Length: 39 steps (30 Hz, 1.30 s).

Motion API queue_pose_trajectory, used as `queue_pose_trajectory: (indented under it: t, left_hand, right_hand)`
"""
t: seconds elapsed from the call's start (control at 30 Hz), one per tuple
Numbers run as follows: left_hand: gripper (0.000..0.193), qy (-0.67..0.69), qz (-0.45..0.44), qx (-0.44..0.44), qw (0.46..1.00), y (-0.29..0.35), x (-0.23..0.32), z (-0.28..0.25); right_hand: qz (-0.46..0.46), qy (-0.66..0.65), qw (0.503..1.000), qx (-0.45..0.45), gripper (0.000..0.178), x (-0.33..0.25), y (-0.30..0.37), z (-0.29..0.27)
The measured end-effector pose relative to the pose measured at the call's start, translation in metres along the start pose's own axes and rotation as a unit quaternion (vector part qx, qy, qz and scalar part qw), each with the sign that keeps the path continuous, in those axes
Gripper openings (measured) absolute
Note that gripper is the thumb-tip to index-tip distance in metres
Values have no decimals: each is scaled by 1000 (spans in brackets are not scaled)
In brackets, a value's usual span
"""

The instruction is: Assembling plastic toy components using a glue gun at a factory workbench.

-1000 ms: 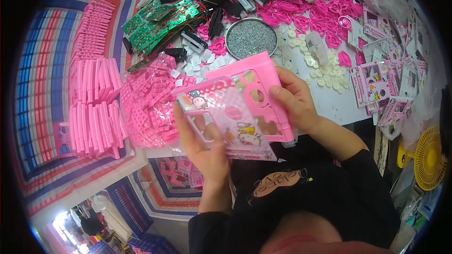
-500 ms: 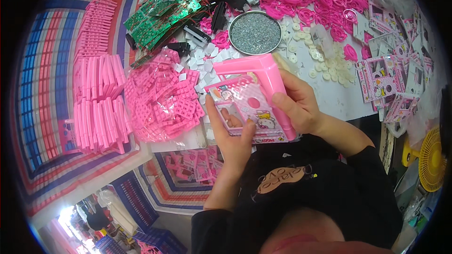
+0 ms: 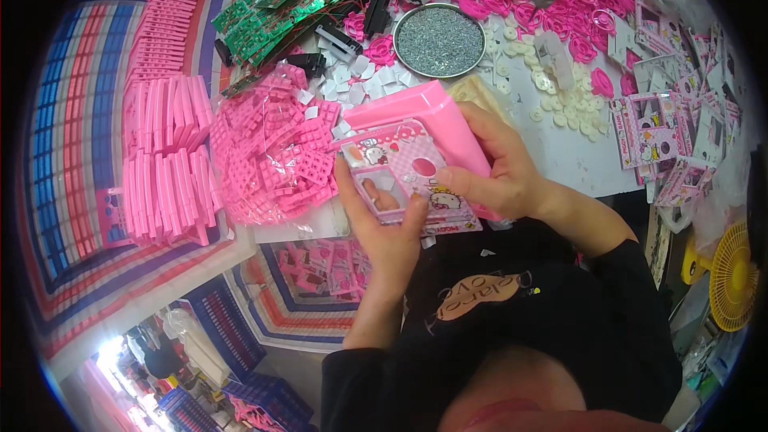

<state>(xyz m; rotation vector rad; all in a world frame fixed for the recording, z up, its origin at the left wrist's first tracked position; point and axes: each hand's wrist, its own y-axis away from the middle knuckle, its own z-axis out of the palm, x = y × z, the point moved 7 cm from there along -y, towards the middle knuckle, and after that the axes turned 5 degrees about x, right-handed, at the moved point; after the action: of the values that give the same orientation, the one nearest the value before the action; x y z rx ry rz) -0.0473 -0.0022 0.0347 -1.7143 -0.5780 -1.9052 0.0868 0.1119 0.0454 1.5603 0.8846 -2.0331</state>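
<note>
A cartoon-printed panel (image 3: 414, 149) is held over a pink plastic casing (image 3: 448, 118) at the near edge of the worktop (image 3: 596, 166), the left hand (image 3: 386, 246) gripping the panel, the right hand (image 3: 514, 180) clasping casing and panel together. Bagged pink gridded parts (image 3: 276, 152) sit to the left; on the far side lie a round dish (image 3: 439, 76) of silvery screws (image 3: 438, 38) and green circuit boards (image 3: 292, 20).

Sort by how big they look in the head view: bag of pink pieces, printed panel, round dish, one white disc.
Bag of pink pieces
Printed panel
Round dish
White disc
The panel may look bigger because it's held closer.
</note>
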Motion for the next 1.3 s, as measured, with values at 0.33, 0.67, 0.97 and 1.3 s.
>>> queue_pose_trajectory:
  t: [0.33,0.67,0.97,1.3]
  left_hand:
    - [99,-66,-14,-9,998,7,4,7]
    - [36,19,-77,63,995,-34,-6,-16]
    - [26,22,14,32,999,-48,0,-25]
    - [44,-81,73,117,987,-76,8,-27]
  right_hand:
    - [96,-112,989,1,56,6,0,10]
    - [133,-88,986,42,59,14,-9,-16]
    - [246,-91,964,-44,56,12,15,-24]
    - [156,-22,988,-9,49,20,28,-10]
